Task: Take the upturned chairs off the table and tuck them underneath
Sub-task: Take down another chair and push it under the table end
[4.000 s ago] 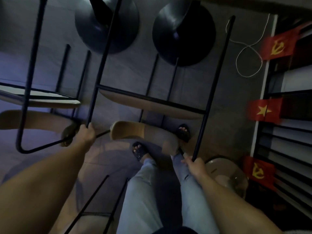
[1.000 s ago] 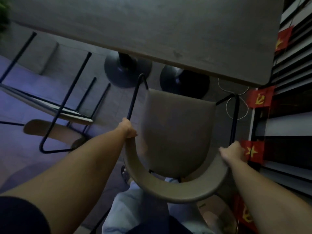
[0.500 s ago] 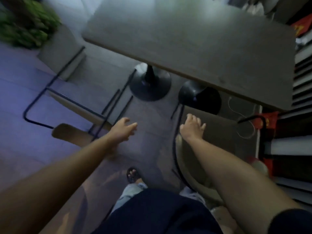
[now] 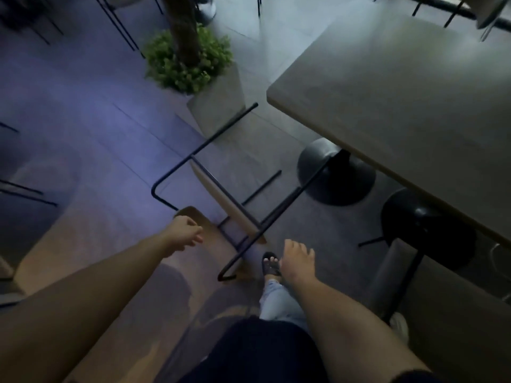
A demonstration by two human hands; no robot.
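Head view: both hands, left (image 4: 184,234) and right (image 4: 297,261), loosely open and empty, reach toward the upturned chair (image 4: 229,200) at frame centre, beside the bench (image 4: 401,106).

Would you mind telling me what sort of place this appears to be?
Probably a cafe or small restaurant dining area: a long table on black pedestal bases, a metal-framed chair lying on the tiled floor, and a potted plant in a concrete planter.
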